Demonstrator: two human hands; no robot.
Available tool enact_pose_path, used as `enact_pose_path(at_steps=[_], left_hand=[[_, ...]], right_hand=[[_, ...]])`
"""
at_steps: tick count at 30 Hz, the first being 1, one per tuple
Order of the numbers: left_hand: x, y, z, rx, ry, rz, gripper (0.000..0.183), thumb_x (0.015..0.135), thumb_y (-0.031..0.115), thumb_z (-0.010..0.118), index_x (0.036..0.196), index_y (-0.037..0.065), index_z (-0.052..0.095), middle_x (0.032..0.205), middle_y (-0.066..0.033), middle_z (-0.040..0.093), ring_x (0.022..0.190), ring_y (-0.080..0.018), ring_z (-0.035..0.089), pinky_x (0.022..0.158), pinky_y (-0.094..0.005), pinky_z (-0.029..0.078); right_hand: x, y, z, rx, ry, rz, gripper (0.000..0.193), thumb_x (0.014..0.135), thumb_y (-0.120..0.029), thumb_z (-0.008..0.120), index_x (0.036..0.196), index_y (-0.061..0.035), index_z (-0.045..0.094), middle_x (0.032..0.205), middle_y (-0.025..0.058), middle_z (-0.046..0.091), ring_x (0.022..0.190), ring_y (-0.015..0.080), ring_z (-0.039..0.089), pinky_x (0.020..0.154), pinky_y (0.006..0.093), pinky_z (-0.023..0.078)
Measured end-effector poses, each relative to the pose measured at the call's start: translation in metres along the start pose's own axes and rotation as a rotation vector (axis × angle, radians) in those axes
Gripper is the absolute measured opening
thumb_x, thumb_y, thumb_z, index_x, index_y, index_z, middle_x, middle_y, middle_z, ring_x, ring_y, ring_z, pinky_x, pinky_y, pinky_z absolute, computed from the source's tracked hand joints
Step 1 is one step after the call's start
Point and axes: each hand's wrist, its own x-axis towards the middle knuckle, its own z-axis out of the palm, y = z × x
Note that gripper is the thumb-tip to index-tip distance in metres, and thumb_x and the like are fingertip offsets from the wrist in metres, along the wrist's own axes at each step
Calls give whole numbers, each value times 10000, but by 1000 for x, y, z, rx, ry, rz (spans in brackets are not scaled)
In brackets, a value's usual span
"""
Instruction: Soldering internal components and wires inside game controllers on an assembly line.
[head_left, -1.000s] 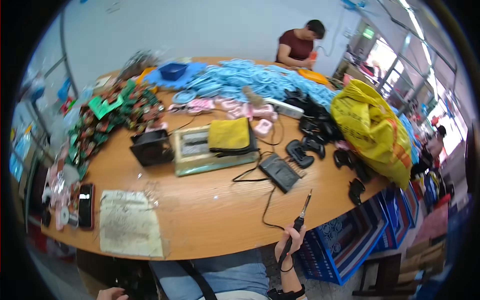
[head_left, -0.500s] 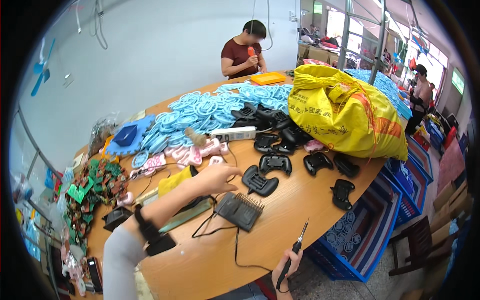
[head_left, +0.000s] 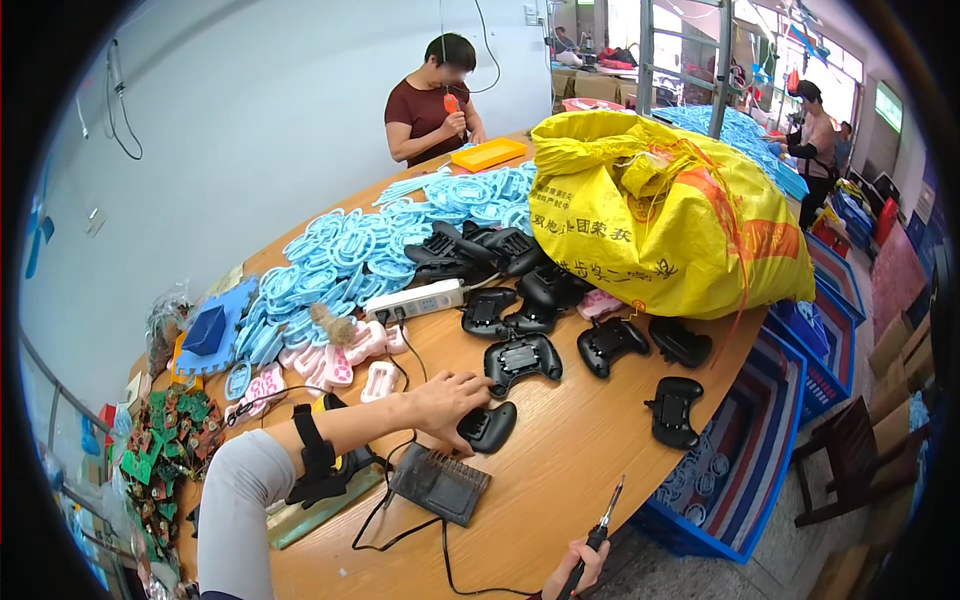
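Observation:
My left hand (head_left: 450,405) is curled over one end of a black game controller shell (head_left: 489,430) on the wooden table, thumb on the near side and fingers on the far side; part of the shell is hidden under it. At the table's front edge my right hand (head_left: 580,562) holds a soldering iron (head_left: 599,532) by its black handle, metal tip pointing up and away. Between the two hands lies a dark grey block (head_left: 440,484) with a row of pins along its far edge. Another controller shell (head_left: 521,362) sits just beyond my left hand.
More black controllers (head_left: 610,345) lie to the right, beside a big yellow sack (head_left: 680,220). Light-blue plastic parts (head_left: 350,250), a white power strip (head_left: 415,300) and green circuit boards (head_left: 165,440) fill the left. Blue crates (head_left: 740,480) stand right; a person (head_left: 430,105) works opposite.
My left hand has come down onto the controller shell it hovered beside and closed on it. The soldering iron stays in my right hand. The whole view has shifted slightly.

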Motion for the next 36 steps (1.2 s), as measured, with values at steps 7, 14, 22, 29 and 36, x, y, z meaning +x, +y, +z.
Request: enact_pose_path(at_steps=[7,14,22,29,36], left_hand=[[-13,-5,-24,-166,163,34,694,606,386,755,1132,22,487,1172,-176,457,1035,-355,511,861,-421,438],[64,-9,-30,-32,366,-158,690,612,467,696,1085,0,510,951,-163,557,944,-308,532,819,-389,408],[71,-3,5,30,257,-157,707,567,407,716,1112,17,492,1038,-162,531,1018,-313,492,881,-405,373],[86,-28,-41,-138,548,-244,588,504,205,750,997,18,489,889,-192,567,800,-367,557,734,-441,446],[97,-88,-4,-13,420,-1051,921,554,384,726,1284,-1,317,1126,-244,506,1029,-404,524,877,-483,411]], right_hand=[[-3,7,-1,-2,1,-49,25,871,-10,521,888,2,534,893,221,546,738,348,544,685,412,461],[2,2,-5,-89,-28,-83,20,878,-8,509,880,9,521,834,207,550,701,339,531,681,418,459],[-3,-5,0,27,11,155,30,871,-24,526,873,5,520,849,218,552,722,332,542,663,396,465],[1,3,0,-71,41,84,72,814,35,537,864,-16,528,792,217,533,655,338,523,567,407,444],[-4,8,2,148,-22,20,140,776,54,562,874,-42,529,747,165,498,622,305,500,527,363,411]])
